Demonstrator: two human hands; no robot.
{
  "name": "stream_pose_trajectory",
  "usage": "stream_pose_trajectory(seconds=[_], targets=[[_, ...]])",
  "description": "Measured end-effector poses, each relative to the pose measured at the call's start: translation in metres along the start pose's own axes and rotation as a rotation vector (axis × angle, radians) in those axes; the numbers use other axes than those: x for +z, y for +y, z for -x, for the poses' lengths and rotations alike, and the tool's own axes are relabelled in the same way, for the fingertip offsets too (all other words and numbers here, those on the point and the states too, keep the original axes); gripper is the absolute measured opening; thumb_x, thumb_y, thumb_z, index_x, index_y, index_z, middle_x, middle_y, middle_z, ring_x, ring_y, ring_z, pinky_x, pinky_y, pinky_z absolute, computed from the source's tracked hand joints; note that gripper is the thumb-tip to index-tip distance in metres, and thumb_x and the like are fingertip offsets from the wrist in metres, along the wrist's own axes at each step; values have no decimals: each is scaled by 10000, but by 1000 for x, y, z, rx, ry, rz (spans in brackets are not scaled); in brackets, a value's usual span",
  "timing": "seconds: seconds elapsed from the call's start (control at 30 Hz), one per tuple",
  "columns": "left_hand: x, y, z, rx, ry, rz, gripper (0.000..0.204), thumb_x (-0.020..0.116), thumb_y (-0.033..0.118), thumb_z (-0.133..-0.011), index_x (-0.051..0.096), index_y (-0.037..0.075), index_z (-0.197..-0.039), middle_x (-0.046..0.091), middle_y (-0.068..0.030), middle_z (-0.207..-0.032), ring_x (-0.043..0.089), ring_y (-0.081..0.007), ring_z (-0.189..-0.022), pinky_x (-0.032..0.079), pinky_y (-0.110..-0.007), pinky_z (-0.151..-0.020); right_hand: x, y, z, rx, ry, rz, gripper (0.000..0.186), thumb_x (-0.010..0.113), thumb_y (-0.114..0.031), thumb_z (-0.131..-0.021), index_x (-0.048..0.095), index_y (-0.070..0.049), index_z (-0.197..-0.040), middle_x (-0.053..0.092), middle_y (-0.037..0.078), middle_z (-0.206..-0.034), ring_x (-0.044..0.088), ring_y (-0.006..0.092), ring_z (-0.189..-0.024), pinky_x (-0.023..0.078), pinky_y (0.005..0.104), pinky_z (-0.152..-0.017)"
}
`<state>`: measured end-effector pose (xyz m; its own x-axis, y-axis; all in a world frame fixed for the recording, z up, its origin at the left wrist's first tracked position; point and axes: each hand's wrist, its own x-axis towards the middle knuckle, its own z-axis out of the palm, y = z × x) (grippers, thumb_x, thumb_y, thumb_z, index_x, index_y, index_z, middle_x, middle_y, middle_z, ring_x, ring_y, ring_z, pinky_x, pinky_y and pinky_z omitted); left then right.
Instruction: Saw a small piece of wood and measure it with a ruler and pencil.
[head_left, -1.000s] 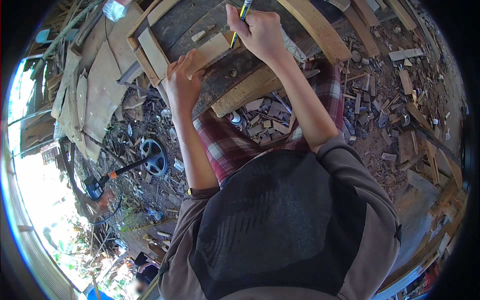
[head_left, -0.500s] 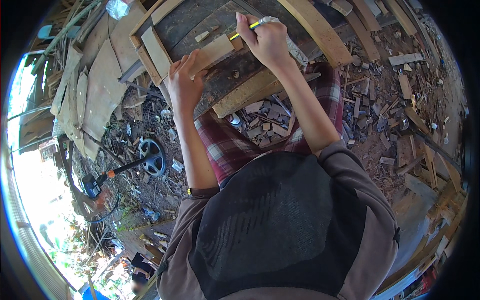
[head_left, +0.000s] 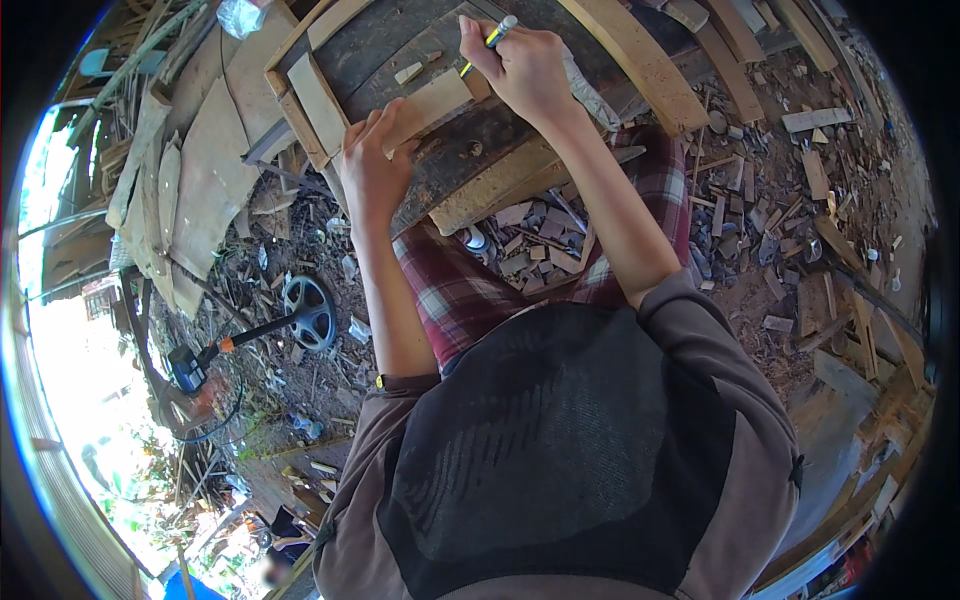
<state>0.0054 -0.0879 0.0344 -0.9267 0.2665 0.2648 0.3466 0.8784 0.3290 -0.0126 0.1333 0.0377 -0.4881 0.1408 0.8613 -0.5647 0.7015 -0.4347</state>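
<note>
A short pale wooden board [head_left: 428, 108] lies on the dark, worn workbench top [head_left: 470, 150]. My left hand [head_left: 378, 165] grips its left end, with fingers over the top and thumb along the near side. A smaller wood piece [head_left: 479, 87] shows at the board's right end. In my right hand [head_left: 525, 78] is a yellow pencil [head_left: 500, 32], pinched between thumb and fingers. Its point comes down at the board's far right corner; whether it touches the board or the piece beside it, I cannot tell. A small wood offcut [head_left: 408, 73] rests just beyond the board.
A wooden frame [head_left: 298, 110] edges the bench on the left. A long curved plank [head_left: 640, 65] runs along the right. Wood scraps [head_left: 735, 190] litter the ground, and a wheel-like black disc on a shaft [head_left: 310, 313] lies to the left.
The pencil has tipped more upright, its top end swinging left and toward me. My right hand has turned with it and moved slightly. My left hand keeps its hold on the board.
</note>
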Motion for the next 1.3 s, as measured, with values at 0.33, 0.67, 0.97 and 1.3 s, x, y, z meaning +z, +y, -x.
stream_pose_trajectory(seconds=[0.33, 0.67, 0.97, 1.3], targets=[[-2, 2, 1, 25, 20, -6, 602, 768, 112, -740, 607, 239, -1306, 630, -145, -1255, 553, -302, -1188, 445, -406, -1020, 13, 7, -11, -27, 78, -4, 515, 631, -235, -934, 462, -47, -486, 419, 64, -425, 448, 218, -340, 350, 307, -360], [-1, 0, 1, 12, 34, 11, 598, 775, 147, -752, 605, 267, -1313, 632, -144, -1262, 546, -314, -1212, 437, -416, -1037, -6, -12, 7, -36, 37, -58, 361, 655, -191, -914, 564, -44, -597, 540, 62, -505, 524, 199, -396, 379, 298, -380], [-1, 4, 1, 23, 56, 9, 562, 757, 92, -738, 628, 172, -1279, 641, -130, -1240, 549, -301, -1168, 449, -397, -1000, -29, -11, 19, 114, 41, -152, 344, 619, -217, -951, 649, -31, -664, 611, 40, -550, 559, 128, -418, 395, 249, -398], [-2, 4, 2, 20, 38, 41, 569, 760, 93, -729, 628, 169, -1278, 641, -110, -1249, 541, -298, -1178, 446, -397, -1004, -51, -9, 30, 759, 30, -694, 363, 581, -309, -986, 692, 23, -891, 696, 88, -686, 723, 163, -680, 566, 241, -583]])
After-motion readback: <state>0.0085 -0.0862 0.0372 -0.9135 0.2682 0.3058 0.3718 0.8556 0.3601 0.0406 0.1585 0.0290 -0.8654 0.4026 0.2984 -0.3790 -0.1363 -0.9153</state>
